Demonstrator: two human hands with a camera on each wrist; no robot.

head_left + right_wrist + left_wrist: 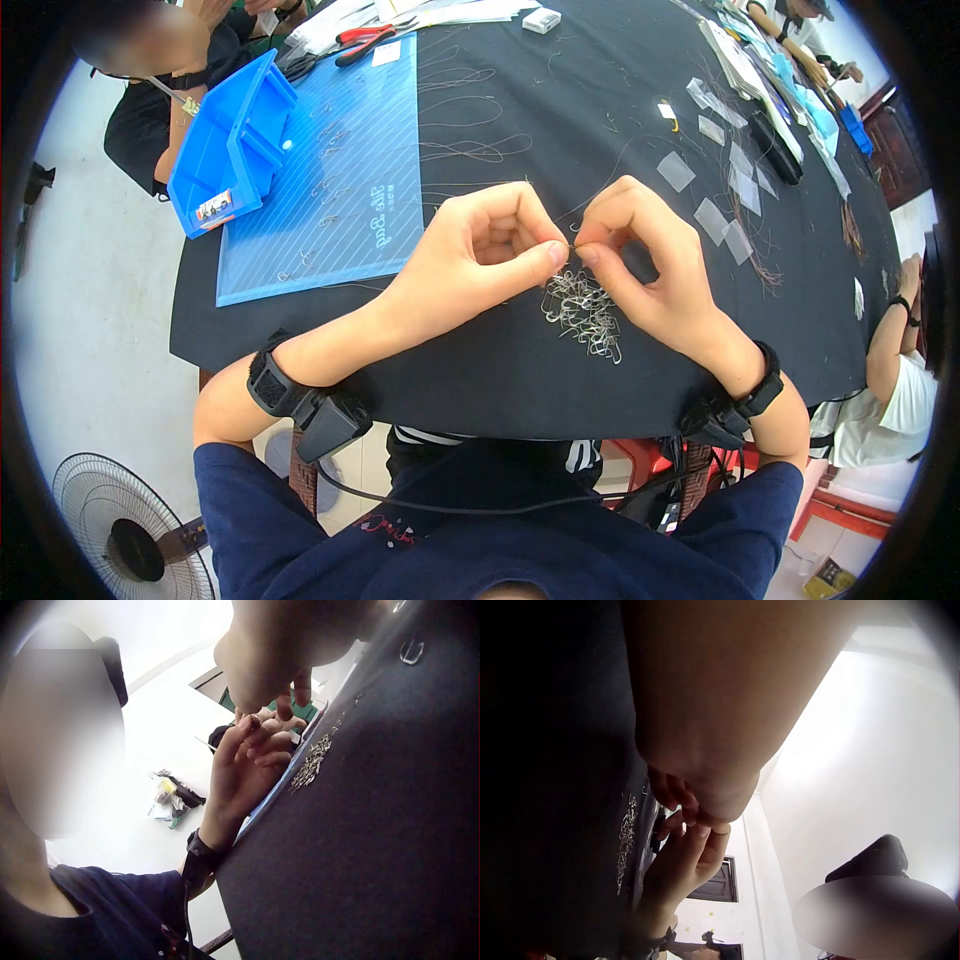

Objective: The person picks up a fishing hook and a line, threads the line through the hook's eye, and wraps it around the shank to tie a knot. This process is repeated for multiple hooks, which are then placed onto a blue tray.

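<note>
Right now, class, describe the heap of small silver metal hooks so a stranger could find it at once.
On the big black-covered table, find the striped blue plastic file bag on the left. Right of it, towards the near edge, lies the heap of small silver metal hooks. Its tangled, shiny pieces set it apart from the flat, translucent squares farther right.

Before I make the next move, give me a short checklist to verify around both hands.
1. Left hand pinching with thumb and finger: ok.
2. Right hand pinching likewise: ok.
3. Small piece at the fingertips identified: cannot tell, too tiny.
4. Metal hooks near the hands: ok, on the black table.
5. Metal hooks lying separately: not ok, heaped together.
6. Blue bin clear of both hands: ok.
</note>
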